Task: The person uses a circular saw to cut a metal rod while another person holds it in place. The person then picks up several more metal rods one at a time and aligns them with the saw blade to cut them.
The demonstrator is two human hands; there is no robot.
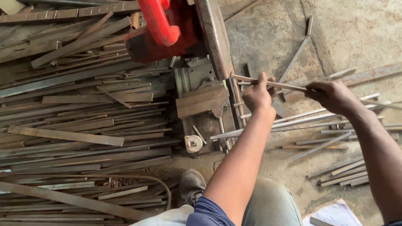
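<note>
Both hands are on one thin metal rod [278, 85] that runs from the far left, near the saw blade, out to the near right. The left hand [258, 94] is closed around the rod close to the blade [212, 26], likely so the end stays put on the saw's base where the cut falls. The right hand [329, 94] pinches the rod farther right, fingers narrow around it, probably steadying the long free end so it doesn't sag or swing.

The rod's left tip lies on the vise plate [203, 100] of the red chop saw [163, 21], just beside the blade's lower edge; whether it touches the blade, can't tell. The red handle is raised, the blade tilted up off the rod.

A tape measure [194, 143] sits on the near corner of the saw base, within reach of the left hand, handy for marking lengths. Left of the saw, a big heap of flat metal strips [62, 139] covers the floor. Right of the saw, a smaller bunch of thin rods [332, 115] lies under the arms, parallel, near the right hand. A boot [191, 184] is planted at the base's near edge. A notebook [331, 217] lies on the concrete floor [372, 18] at the near right.
</note>
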